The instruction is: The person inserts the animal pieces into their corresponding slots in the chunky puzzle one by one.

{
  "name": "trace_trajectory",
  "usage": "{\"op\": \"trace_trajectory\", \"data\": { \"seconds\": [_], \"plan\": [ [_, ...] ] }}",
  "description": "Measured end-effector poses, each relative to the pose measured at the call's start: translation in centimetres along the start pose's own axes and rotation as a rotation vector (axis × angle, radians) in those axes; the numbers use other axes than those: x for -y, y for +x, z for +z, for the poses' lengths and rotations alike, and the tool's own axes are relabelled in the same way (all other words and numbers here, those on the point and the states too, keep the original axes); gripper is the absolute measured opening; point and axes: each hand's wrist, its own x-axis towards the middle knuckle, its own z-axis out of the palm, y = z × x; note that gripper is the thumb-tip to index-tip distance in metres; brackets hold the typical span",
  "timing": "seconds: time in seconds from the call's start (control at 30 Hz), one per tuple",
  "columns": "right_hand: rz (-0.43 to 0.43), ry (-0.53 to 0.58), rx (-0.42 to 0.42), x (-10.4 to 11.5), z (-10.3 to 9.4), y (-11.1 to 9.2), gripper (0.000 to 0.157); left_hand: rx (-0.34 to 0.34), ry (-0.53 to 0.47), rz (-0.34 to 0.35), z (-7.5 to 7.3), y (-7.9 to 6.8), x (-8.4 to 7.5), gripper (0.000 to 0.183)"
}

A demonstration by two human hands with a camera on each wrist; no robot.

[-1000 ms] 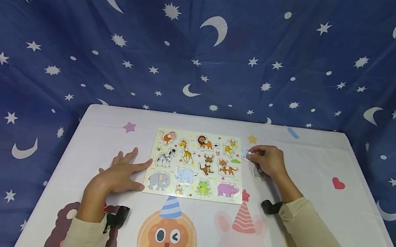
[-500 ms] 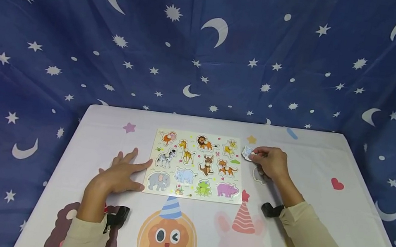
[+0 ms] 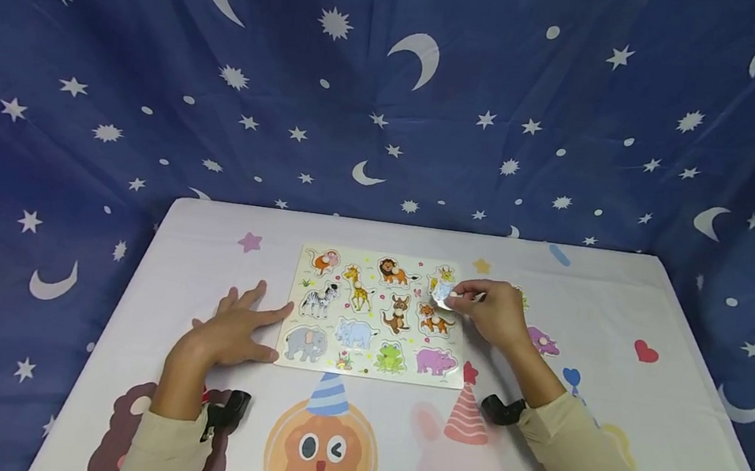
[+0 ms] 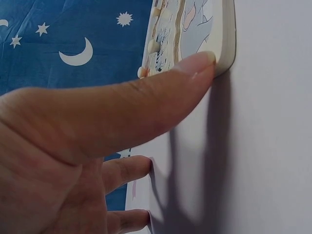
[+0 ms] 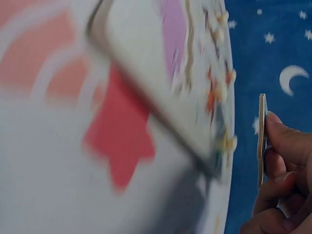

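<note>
A cream animal puzzle board (image 3: 355, 256) lies flat on the table. My left hand (image 3: 230, 335) spreads at its left side, fingers extended; in the left wrist view the thumb (image 4: 122, 109) presses on the board's corner. My right hand (image 3: 497, 315) pinches a light blue puzzle piece (image 3: 442, 295) between thumb and fingers, over the board's upper right part. Seen edge-on in the right wrist view, the thin wooden piece (image 5: 261, 144) is raised above the board. Knobbed pieces such as the lion (image 3: 392, 272) and zebra (image 3: 319, 299) sit in the upper rows.
Beyond the right forearm a purple puzzle piece (image 3: 541, 340) lies on the tablecloth. A greenish piece (image 3: 522, 296) shows partly behind the right hand. The white cloth (image 3: 221, 223) has printed cartoon figures, and a blue star-patterned curtain (image 3: 300, 58) hangs behind the table.
My right hand has lifted the light blue piece off the cloth right of the board and carried it left over the board. The left hand has stayed in place.
</note>
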Motion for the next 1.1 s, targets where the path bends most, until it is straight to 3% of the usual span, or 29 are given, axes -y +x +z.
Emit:
{"op": "trace_trajectory", "data": {
  "seconds": [0.3, 0.8, 1.1],
  "plan": [
    [-0.034, 0.055, 0.108, 3.6, 2.5, -0.7, 0.015, 0.001, -0.003, -0.014, -0.1, -0.1, 0.1, 0.087],
    [-0.142, 0.1, 0.194, 6.7, 7.0, -1.9, 0.015, 0.002, -0.004, -0.004, 0.0, 0.1, -0.1, 0.086],
    [-0.135, 0.048, 0.238, 7.9, 9.3, -2.1, 0.012, 0.002, -0.003, -0.002, 0.1, 0.0, 0.0, 0.086]
  ]
}}
